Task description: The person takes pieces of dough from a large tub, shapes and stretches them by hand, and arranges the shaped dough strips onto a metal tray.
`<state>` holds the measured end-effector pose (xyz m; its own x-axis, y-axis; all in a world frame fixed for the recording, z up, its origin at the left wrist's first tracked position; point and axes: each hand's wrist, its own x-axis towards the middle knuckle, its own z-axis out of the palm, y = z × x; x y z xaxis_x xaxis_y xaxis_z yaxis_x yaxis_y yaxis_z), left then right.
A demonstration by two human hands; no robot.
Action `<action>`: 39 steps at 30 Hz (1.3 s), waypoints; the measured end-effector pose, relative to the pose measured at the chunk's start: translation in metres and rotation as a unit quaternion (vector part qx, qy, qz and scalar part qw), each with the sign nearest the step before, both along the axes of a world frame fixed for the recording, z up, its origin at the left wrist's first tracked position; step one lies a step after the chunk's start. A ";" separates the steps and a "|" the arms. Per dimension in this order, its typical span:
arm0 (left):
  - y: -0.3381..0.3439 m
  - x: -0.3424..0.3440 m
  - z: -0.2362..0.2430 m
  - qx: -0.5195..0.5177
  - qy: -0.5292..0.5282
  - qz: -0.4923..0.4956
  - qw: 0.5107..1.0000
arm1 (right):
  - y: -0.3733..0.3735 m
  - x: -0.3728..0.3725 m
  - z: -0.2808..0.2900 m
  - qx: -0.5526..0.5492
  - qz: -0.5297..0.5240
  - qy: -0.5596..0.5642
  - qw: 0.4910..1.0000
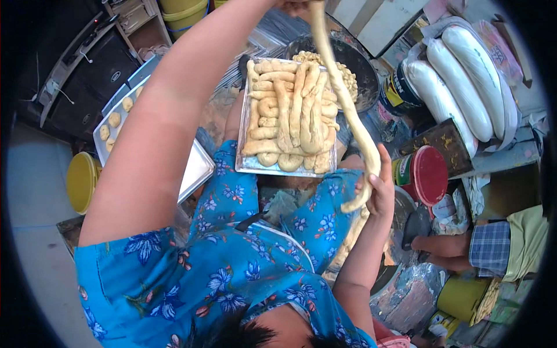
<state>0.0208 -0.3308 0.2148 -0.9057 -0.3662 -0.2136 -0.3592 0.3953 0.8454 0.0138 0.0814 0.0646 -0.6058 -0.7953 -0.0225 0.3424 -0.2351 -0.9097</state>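
A long, pale rope of dough is stretched between my two hands. Its upper end is at my left hand, which is cut off by the top edge, its visible fingers closed by the dough. My right hand wraps round the lower part, and the tail curls below the fingers toward my knee. Beside the rope, a metal tray at my knees carries several stacked dough strips, some laid lengthwise over others lying crosswise.
At left are a tray with dough balls and a yellow bucket. A black round pan with dough pieces stands behind the tray. White filled bags, a red-lidded bucket and another person's leg are at right.
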 end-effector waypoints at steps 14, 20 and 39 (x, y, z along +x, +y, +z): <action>-0.005 0.074 -0.125 0.134 0.264 0.155 0.943 | -0.294 -0.071 -0.095 0.116 -0.023 0.159 0.980; 0.079 0.105 -0.228 -0.134 -0.041 0.014 0.990 | -0.268 -0.067 -0.132 0.238 0.075 0.293 0.923; 0.083 0.059 -0.277 -0.382 -0.025 0.262 0.886 | -0.171 -0.021 -0.106 0.172 0.119 0.579 0.788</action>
